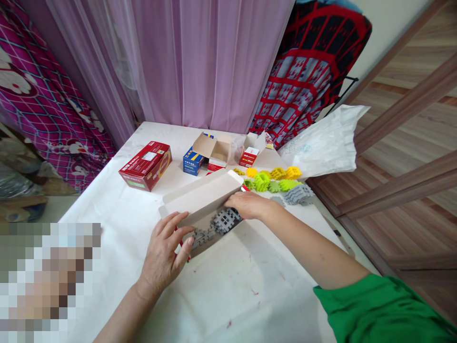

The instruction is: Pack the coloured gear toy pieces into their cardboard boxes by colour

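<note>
A long open cardboard box [200, 194] with a pale inside lies in front of me, its lid flap raised at the back. Grey notched plastic building pieces [224, 220] are inside it, some joined into a rounded cluster. My left hand [166, 250] is at the box's left end, fingers spread over the edge and thumb in front. At the right end, my right hand [248, 205] reaches in with bent fingers beside the grey cluster. Its fingertips are partly hidden, so I cannot tell whether it grips a piece.
Yellow pieces [276, 173], green pieces [262, 182] and more grey pieces [299, 194] lie to the right. Behind stand a closed red box [145, 164], a blue box [193, 161] and opened small boxes [249, 156]. A white plastic bag [324, 143] is at the table's right edge.
</note>
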A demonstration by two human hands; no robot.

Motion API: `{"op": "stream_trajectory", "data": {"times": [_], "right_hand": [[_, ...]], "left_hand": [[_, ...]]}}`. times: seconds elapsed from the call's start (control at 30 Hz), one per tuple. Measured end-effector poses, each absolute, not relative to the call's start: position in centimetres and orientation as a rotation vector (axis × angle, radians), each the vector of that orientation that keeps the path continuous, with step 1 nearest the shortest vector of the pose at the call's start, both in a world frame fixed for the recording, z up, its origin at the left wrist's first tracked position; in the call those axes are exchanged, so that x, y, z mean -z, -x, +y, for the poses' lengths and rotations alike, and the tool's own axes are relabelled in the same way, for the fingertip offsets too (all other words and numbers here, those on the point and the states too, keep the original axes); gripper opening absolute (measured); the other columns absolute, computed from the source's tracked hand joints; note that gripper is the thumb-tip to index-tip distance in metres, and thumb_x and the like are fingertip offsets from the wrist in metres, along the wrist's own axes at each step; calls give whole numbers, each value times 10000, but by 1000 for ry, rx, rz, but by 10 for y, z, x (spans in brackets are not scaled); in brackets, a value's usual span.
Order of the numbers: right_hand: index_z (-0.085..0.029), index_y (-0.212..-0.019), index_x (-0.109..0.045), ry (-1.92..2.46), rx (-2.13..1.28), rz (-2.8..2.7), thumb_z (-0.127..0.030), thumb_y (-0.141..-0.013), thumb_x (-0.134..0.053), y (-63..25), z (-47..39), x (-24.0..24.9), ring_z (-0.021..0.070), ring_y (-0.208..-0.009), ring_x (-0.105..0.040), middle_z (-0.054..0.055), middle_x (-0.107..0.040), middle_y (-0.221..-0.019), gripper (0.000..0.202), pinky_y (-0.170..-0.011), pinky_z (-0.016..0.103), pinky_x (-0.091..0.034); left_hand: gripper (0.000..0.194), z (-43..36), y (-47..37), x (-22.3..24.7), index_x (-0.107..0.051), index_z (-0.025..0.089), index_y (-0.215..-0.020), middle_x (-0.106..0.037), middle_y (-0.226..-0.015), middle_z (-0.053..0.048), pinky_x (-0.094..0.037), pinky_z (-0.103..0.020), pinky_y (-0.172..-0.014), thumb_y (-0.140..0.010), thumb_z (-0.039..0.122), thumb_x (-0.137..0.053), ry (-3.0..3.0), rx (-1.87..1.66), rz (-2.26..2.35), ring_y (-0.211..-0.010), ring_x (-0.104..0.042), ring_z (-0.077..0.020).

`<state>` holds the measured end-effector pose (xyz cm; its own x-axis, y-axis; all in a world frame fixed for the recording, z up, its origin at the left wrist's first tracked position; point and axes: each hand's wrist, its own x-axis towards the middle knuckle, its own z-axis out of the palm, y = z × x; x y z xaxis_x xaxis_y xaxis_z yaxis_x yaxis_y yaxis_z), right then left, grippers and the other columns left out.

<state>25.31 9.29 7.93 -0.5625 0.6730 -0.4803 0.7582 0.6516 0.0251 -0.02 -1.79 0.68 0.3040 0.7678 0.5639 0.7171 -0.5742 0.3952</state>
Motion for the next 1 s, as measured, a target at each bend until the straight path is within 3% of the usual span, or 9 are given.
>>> {"op": "stream_trajectory", "data": {"times": [0.43,0.73,0.9,1.0], "right_hand": [[-138,-1137,-705,-1138,193,2236,-102,-812,-590,-241,91,-87,241,-1047,-661,157,-706,-1131,346,-847,277,-478],[-303,-1117,-727,-1009,310,2590,-87,-805,-519,-233,63,-98,209,-1029,-620,48,-702,-1065,433,-834,277,-448],[-291,-1092,-746,-997,294,2478,-132,-818,-535,-213,54,-98,230,-989,-632,73,-711,-1031,381,-758,281,-454],[-295,-1103,-739,-1100,443,2573,-101,-817,-500,-228,59,-107,192,-995,-637,42,-713,-1080,420,-812,261,-454]], "left_hand": [[244,-18,1,-5,-684,225,-1004,-599,-1306,-88,-448,-481,-1028,-936,310,-466,-2462,-1125,1427,-1237,-511,-284],[226,-18,1,-4,-671,221,-1007,-594,-1302,-87,-441,-474,-1026,-935,290,-469,-2478,-1123,1412,-1237,-504,-280],[212,-16,3,-2,-661,225,-1026,-587,-1314,-88,-445,-479,-1013,-928,276,-481,-2507,-1134,1384,-1237,-506,-291],[222,-15,4,0,-657,230,-1041,-588,-1317,-88,-457,-482,-997,-928,292,-477,-2517,-1147,1376,-1228,-517,-296]]}}
